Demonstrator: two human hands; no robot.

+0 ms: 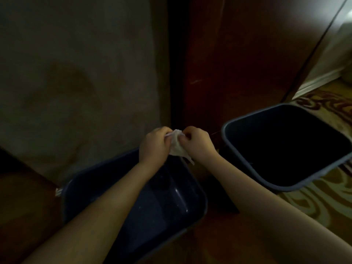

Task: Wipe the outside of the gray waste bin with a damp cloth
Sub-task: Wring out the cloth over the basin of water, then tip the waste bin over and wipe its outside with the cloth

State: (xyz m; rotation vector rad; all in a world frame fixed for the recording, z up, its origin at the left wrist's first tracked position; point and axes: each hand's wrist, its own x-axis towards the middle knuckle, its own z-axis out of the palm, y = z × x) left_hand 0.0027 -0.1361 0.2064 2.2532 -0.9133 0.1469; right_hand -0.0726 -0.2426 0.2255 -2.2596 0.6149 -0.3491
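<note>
A small white cloth (pixel 176 146) is bunched between my left hand (pixel 154 145) and my right hand (pixel 196 142), both closed on it above the far rim of a dark bin (pixel 202 199) that stands right below me. That bin's inside shows a few glints; my left forearm crosses over it. A second gray waste bin (pixel 226 130), open and dark inside, stands on the floor to the right, apart from my hands.
A grey-brown wall panel (pixel 76 82) fills the left; a dark red wooden door or panel (pixel 238 63) rises behind the bins. Patterned yellow carpet (pixel 323 197) lies at the right, with a white skirting board (pixel 320 82) beyond.
</note>
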